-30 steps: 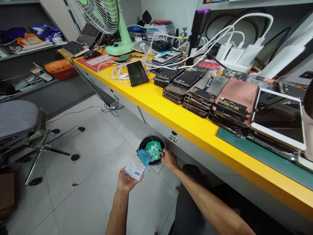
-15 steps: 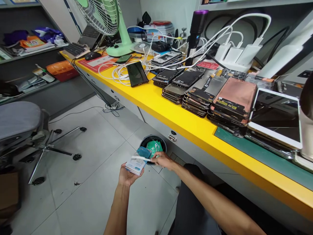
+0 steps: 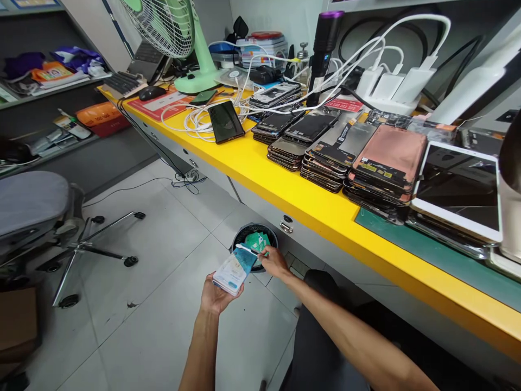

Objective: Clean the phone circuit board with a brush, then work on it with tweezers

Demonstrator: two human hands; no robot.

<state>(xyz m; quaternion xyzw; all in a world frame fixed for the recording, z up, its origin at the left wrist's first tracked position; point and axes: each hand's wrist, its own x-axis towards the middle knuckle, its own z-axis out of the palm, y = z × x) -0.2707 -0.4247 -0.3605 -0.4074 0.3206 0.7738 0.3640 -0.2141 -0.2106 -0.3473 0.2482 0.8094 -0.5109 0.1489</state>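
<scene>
My left hand is closed round a small white and blue packet, held low over the floor. My right hand pinches a thin white strip right at the packet's top edge. Both hands hover just in front of a round black bin on the floor, which holds green and white wrappers.
A long yellow bench runs along the right with stacks of phone screens, a white tablet, chargers and cables, a black phone and a green fan. A wheeled chair stands at left.
My right hand came out of the bin to the packet's top and now pinches a white strip there. The left hand has held the packet throughout.
</scene>
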